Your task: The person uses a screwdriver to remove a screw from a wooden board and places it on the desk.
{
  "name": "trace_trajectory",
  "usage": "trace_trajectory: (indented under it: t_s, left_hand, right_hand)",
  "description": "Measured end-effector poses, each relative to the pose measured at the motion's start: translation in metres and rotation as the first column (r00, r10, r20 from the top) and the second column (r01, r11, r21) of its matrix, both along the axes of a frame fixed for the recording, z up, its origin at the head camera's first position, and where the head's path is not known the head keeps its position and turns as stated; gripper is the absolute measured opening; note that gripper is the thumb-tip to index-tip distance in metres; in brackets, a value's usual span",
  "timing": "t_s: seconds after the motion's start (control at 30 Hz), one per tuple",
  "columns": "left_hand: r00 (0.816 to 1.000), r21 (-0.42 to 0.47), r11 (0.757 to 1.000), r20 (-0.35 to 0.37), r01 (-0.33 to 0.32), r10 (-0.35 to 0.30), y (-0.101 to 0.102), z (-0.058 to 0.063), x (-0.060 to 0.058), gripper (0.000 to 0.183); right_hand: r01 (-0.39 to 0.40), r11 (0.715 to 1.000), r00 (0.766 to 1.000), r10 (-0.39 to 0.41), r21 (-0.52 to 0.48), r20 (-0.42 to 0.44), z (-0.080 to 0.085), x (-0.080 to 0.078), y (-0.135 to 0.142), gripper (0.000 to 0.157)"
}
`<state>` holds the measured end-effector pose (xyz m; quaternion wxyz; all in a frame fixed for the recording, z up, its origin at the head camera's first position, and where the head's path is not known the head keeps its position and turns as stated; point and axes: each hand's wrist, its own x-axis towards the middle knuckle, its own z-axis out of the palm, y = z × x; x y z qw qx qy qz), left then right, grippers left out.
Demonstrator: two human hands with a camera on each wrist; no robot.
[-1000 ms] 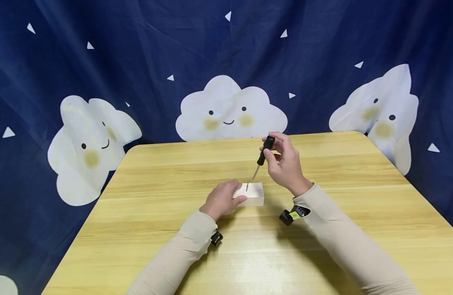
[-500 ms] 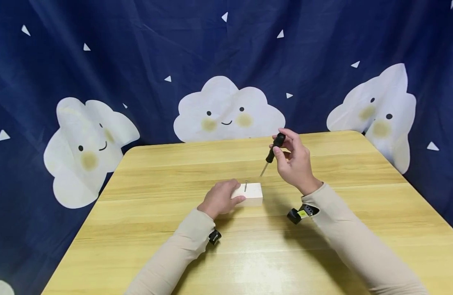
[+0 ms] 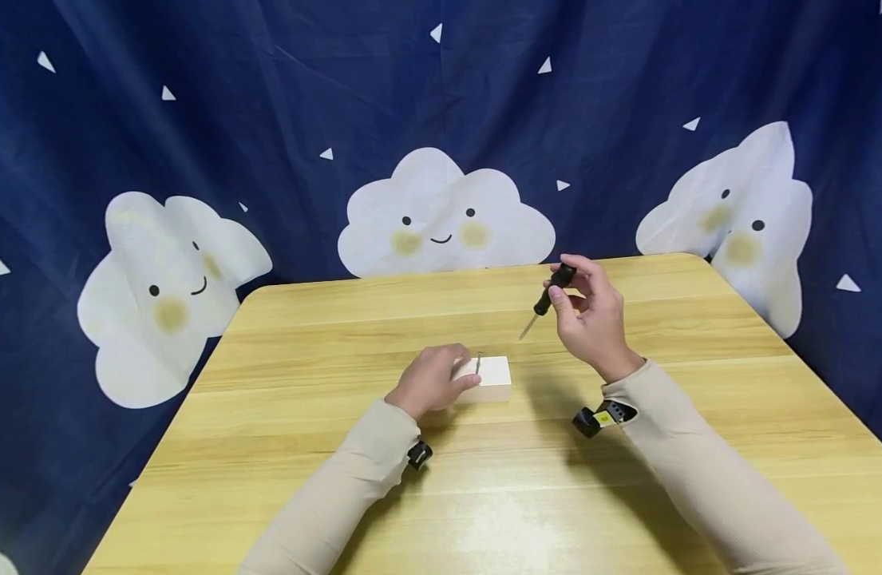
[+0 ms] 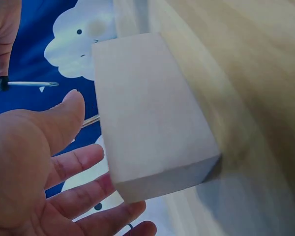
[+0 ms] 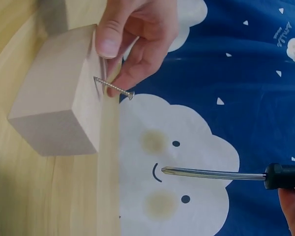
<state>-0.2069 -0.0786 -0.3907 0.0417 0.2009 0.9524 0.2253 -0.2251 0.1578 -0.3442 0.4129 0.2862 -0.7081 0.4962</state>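
Note:
A pale wooden block (image 3: 494, 380) lies on the table. A threaded screw (image 5: 117, 89) stands in its top face, leaning somewhat. At the block's left end is my left hand (image 3: 431, 380), thumb over the top near the screw and fingers at the far side. In the left wrist view that thumb is off the block (image 4: 142, 108) and the fingers are spread loosely by its edge. My right hand (image 3: 595, 323) holds a black-handled Phillips screwdriver (image 3: 543, 305) up to the right. Its tip (image 5: 169, 170) points down toward the block, apart from the screw.
The wooden table (image 3: 304, 335) extends around the block on all sides. A dark blue curtain (image 3: 282, 104) with smiling clouds hangs behind its far edge. Both wrists wear small black cameras.
My right hand has carried the screwdriver to the right, away from the screw. My left thumb has lifted from the block's front side to above its top, near the screw.

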Motion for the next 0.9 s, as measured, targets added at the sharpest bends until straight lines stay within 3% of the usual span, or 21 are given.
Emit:
trace_trajectory:
  t_s: [0.47, 0.9]
  left_hand:
    - [1.000, 0.011, 1.000, 0.009, 0.008, -0.008, 0.011, 0.011, -0.004, 0.040]
    - [1.000, -0.002, 1.000, -0.010, -0.024, 0.024, 0.021, 0.009, -0.006, 0.025]
  right_hand:
    - [-0.006, 0.999, 1.000, 0.007, -0.054, 0.020, -0.013, 0.002, 0.007, 0.041]
    - [0.015, 0.999, 0.999, -0.013, -0.041, 0.035, -0.028, 0.003, 0.008, 0.042]
